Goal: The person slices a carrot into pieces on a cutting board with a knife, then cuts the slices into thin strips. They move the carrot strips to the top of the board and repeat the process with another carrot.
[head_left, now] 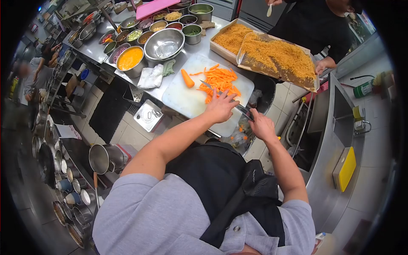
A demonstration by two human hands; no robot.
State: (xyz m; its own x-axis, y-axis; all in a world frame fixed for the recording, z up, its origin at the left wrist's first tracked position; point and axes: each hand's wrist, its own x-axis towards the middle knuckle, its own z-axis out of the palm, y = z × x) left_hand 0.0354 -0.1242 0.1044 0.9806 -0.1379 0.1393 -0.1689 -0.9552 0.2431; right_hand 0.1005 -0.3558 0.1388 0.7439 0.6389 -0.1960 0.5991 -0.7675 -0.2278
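Observation:
My right hand (262, 126) is closed around the dark handle of a knife (243, 110), whose blade reaches left across the cutting board. My left hand (222, 107) lies over the blade and the near side of the carrot strips, fingers spread. The carrot strips (221, 77) form a loose heap on the white cutting board (178, 95). A thick carrot piece (187, 79) rests left of the heap, apart from both hands. What lies directly under my left fingers is partly hidden.
Beyond the board stand a large metal bowl (164, 44), a pot of orange liquid (130, 58) and several ingredient bowls. A folded white cloth (151, 76) lies left. A co-worker's hand (325, 65) is at a tray of orange crumbs (276, 53). A bin (242, 138) sits below the board's right edge.

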